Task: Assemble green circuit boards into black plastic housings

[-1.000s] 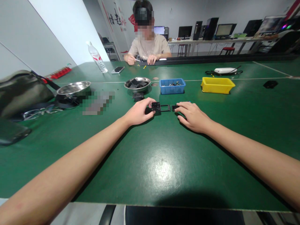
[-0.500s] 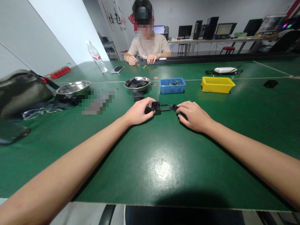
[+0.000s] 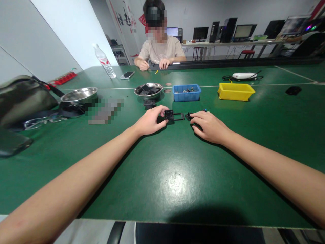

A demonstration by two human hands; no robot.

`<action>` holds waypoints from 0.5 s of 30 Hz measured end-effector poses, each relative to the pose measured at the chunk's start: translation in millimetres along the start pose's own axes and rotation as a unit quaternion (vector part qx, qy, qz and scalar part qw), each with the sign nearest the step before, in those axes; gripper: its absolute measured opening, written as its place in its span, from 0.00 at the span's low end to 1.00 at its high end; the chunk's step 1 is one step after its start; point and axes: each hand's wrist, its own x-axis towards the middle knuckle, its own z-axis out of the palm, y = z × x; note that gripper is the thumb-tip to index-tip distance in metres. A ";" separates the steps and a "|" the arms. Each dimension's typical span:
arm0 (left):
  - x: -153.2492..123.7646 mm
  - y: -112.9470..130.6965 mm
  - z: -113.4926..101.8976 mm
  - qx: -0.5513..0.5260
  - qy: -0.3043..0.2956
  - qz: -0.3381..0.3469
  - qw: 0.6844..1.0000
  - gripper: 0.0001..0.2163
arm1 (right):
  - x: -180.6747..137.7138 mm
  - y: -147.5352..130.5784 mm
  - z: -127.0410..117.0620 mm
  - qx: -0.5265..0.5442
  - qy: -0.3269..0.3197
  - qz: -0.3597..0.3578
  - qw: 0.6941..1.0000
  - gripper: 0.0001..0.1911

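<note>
My left hand [image 3: 151,121] pinches a black plastic housing [image 3: 169,115] from its left side; a thin rectangular frame [image 3: 179,116] sticks out from it to the right. Across a small gap, the fingertips of my right hand [image 3: 209,126] are closed on a small dark piece [image 3: 188,116], mostly covered by the fingers. A tiny blue item [image 3: 205,110] shows just behind the right knuckles, too small to name. Another black part [image 3: 149,104] lies on the green table beyond my left hand.
Behind my hands stand a metal bowl [image 3: 148,96] of black parts, a blue bin [image 3: 187,97] of small metal pieces and a yellow bin [image 3: 236,93]. At left are another metal bowl [image 3: 80,96], glasses [image 3: 38,122] and a bag [image 3: 24,95]. A person [image 3: 161,49] sits opposite.
My right hand has shifted very slightly left, and the tiny blue item now shows behind its knuckles. My left hand and the black housing stay in place.
</note>
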 end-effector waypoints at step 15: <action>0.2 0.1 -0.1 0.000 -0.003 -0.005 1.000 0.16 | -0.4 1.7 2.7 0.040 0.009 -0.020 0.999 0.09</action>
